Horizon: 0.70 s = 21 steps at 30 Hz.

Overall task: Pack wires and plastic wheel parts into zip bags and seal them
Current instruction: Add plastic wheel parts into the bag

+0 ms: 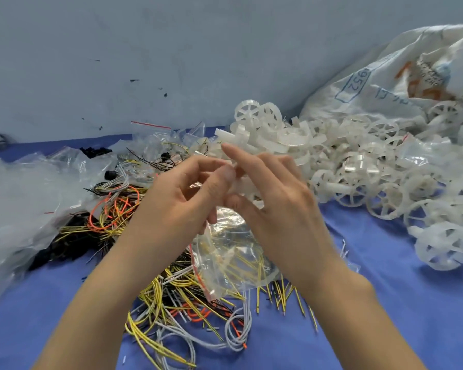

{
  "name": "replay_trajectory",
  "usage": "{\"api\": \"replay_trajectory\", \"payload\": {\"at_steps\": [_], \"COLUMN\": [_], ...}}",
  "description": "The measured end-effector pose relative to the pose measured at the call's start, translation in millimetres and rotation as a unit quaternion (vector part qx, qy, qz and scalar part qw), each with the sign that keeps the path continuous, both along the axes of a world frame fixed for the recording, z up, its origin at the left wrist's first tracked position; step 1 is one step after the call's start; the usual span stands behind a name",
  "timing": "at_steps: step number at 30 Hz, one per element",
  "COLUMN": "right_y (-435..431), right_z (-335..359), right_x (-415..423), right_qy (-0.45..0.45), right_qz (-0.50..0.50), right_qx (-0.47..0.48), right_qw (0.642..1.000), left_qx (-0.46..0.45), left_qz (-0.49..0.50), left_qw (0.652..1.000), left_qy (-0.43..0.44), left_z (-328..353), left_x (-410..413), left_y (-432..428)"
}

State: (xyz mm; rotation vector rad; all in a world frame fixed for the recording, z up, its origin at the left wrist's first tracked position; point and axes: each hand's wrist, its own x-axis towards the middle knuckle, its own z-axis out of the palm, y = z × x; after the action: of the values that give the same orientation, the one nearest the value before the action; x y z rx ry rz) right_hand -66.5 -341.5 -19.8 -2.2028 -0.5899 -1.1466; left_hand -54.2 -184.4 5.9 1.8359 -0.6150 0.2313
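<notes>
My left hand (182,198) and my right hand (273,198) meet above the middle of the table. Between their fingertips they hold a white plastic wheel part (245,186) over the mouth of a clear zip bag (230,260) with a red strip. The bag hangs below the hands and has yellow wires inside. My left fingers pinch the bag's top edge; my right thumb and fingers grip the wheel part. A tangle of yellow, white, orange and black wires (177,311) lies under the bag. A big heap of white wheel parts (358,166) lies to the right.
A large white printed sack (401,76) lies at the back right behind the wheels. Empty clear zip bags (24,188) pile up on the left. The table has a blue cover (385,316), and a grey wall stands behind it.
</notes>
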Motion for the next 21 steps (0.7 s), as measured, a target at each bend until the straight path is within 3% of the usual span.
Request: {"api": "replay_trajectory", "payload": {"at_steps": [4, 7, 11, 14, 18, 21], "right_y": [9, 19, 27, 31, 32, 31], "right_z": [-4, -7, -7, -13, -16, -18], "right_x": [-2, -6, -14, -16, -20, -21], "right_qy": [-0.004, 0.005, 0.08, 0.196, 0.29, 0.305], "right_qz": [0.022, 0.024, -0.006, -0.04, -0.083, -0.1], "right_qx": [-0.041, -0.024, 0.076, 0.034, -0.076, -0.092], "right_qw": [0.999, 0.999, 0.994, 0.979, 0.95, 0.943], "left_qx": [0.041, 0.071, -0.04, -0.131, -0.064, -0.044], "left_qz": [-0.002, 0.053, 0.067, 0.059, -0.004, -0.011], "left_qw": [0.999, 0.996, 0.985, 0.95, 0.929, 0.926], "left_qy": [-0.019, -0.023, 0.154, 0.277, 0.363, 0.374], "left_z": [-4, -8, -17, -28, -38, -39], "left_x": [-7, -3, 4, 4, 3, 1], "left_y": [16, 33, 77, 95, 95, 88]}}
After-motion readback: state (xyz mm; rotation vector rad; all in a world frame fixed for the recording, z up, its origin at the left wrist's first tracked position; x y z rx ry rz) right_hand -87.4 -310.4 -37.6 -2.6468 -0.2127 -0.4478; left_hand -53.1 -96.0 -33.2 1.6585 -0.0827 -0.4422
